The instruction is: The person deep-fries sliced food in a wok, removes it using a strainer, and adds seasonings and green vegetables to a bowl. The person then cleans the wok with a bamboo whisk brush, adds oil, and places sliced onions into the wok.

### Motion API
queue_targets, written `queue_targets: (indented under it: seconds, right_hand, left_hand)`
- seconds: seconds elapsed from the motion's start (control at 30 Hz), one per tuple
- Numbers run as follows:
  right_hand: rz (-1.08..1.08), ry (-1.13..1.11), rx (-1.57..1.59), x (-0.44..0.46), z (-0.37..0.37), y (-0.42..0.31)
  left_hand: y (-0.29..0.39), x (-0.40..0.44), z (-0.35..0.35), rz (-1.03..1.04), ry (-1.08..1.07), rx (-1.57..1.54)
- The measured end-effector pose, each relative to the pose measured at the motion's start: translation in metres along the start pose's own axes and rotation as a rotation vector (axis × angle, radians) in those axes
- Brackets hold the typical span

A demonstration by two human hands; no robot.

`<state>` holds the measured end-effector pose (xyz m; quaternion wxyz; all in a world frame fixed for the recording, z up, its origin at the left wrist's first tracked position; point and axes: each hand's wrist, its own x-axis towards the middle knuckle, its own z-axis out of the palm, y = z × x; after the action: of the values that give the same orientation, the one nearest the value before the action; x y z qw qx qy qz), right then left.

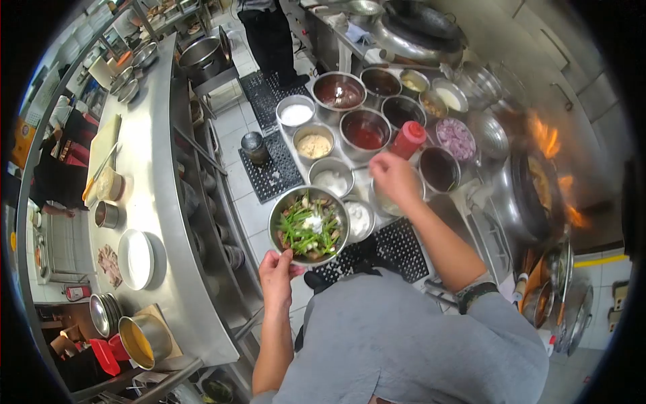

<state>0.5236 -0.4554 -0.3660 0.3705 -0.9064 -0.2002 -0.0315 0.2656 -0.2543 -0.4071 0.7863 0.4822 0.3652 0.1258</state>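
Silvery metal makes up the round bowl, which is to the left of the red squeeze bottle and nearer the wearer's body. Inside lie bright green cut stalks, mixed with brownish pieces and topped by a small white heap near the middle. The left hand pinches the bowl's near rim between thumb and fingers. The right hand is just on the bottle's near side, fingers curled; whether they grip anything, I cannot tell.
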Motion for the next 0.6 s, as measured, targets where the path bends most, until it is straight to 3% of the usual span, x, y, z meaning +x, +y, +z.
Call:
queue_targets:
  seconds: [0.07, 0.2, 0.33, 0.47, 0.6]
  right_hand:
    - [-0.027, -0.059, -0.062, 0.012, -0.013, -0.011]
    - [0.037, 0.078, 0.009, 0.08, -0.067, 0.017]
    - [0.0, 0.156, -0.202, 0.194, -0.096, 0.098]
    - [-0.376, -0.292, -0.145, 0.261, -0.05, 0.142]
    - [-0.682, -0.579, -0.394, 0.288, -0.02, 0.133]
  left_hand:
    - [-0.001, -0.005, 0.003, 0.022, 0.051, 0.022]
    - [-0.003, -0.023, 0.018, 0.08, 0.169, -0.013]
    - [-0.007, -0.041, 0.047, 0.129, 0.279, -0.063]
    - [-0.013, -0.053, 0.092, 0.147, 0.404, -0.13]
    - [-0.02, -0.066, 0.128, 0.133, 0.492, -0.137]
